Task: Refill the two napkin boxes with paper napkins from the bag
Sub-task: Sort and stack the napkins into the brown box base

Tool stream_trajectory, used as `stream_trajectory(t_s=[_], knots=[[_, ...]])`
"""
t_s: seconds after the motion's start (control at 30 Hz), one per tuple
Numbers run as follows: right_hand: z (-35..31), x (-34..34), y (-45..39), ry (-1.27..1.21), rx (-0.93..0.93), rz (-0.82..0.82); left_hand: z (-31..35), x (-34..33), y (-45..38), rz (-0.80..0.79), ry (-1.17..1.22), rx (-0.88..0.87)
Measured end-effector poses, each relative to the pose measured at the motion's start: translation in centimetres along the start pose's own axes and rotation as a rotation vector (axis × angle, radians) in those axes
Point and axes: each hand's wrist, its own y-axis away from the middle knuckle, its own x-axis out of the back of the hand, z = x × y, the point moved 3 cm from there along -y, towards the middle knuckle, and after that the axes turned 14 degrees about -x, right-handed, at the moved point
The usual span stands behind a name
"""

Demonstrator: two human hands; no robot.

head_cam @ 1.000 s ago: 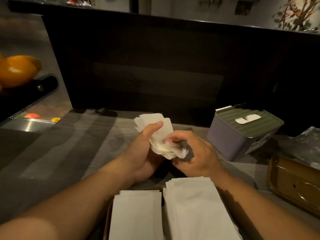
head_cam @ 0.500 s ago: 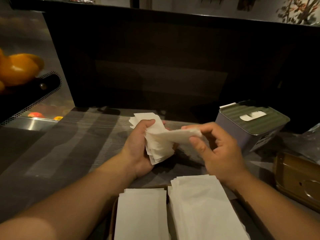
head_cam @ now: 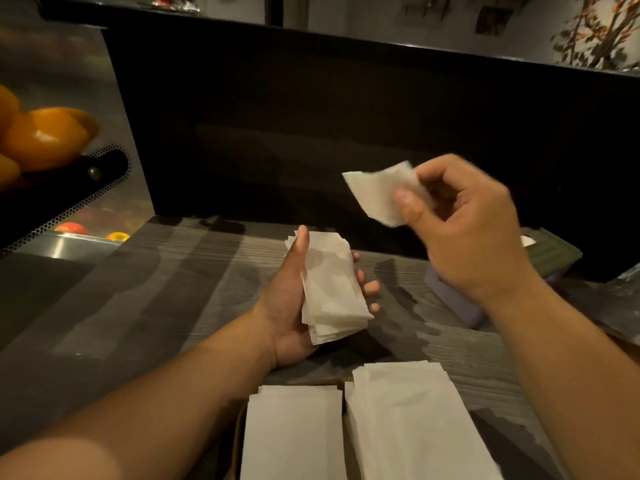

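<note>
Dimly lit: grey wood-grain table w/ dark back panel; left hand grips napkin stack, right hand pinches single napkin

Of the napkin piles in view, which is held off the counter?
The small stack gripped in the left hand; the two larger stacks lie nearest the camera, untouched.

Your right hand and forearm hide most of the napkin box; you see only a green corner of its lid and a strip of its wall. That hand is motion-blurred, and so is the single napkin it pinches. The two napkin stacks near you run off the bottom edge. The bag is cut by the right edge, the oranges by the left.
</note>
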Motion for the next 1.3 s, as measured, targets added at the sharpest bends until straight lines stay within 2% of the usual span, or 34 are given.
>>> stream_trajectory(t_s=[0.13,0.2,0.3,0.43,0.57,0.7,0.8,0.87,1.03,1.1,1.17,1.3], knots=[[1.3,-3.3,2.1,0.103,-0.014,-0.440,0.3,0.2,0.1,-0.036,-0.038,-0.070],[2.2,-4.2,2.7,0.172,0.022,-0.568,0.5,0.2,0.1,-0.041,-0.075,-0.068],[3.1,-4.8,3.3,0.141,0.070,-0.695,0.6,0.4,0.1,-0.023,-0.093,-0.083],[3.6,-5.2,3.6,0.078,0.138,-0.604,0.7,0.8,-0.1,0.026,-0.110,-0.107],[4.0,-4.9,3.0,-0.148,-0.128,-0.562,0.8,0.5,0.0,0.049,-0.095,-0.109],[3.6,-4.0,1.6,-0.372,-0.286,-0.373,0.8,0.7,-0.2,0.053,-0.092,-0.190],[3.5,-3.5,1.3,-0.737,-0.501,-0.460,0.8,0.8,-0.4,0.046,-0.079,-0.166],[3.2,-3.4,1.5,-0.871,-0.594,-0.525,0.7,0.8,-0.2,0.030,-0.053,-0.102],[3.9,-4.7,2.0,-0.530,-0.584,-0.457,0.1,-0.1,0.3,-0.086,-0.073,-0.027],[4.2,-5.1,2.2,-0.461,-0.593,-0.467,-0.2,-0.5,0.5,-0.113,-0.054,-0.015],[4.3,-5.4,2.2,-0.366,-0.525,-0.495,-0.3,-0.2,0.4,-0.123,-0.046,-0.023],[4.3,-5.5,1.7,-0.356,-0.418,-0.399,-0.3,-0.1,0.4,-0.145,-0.062,-0.031]])
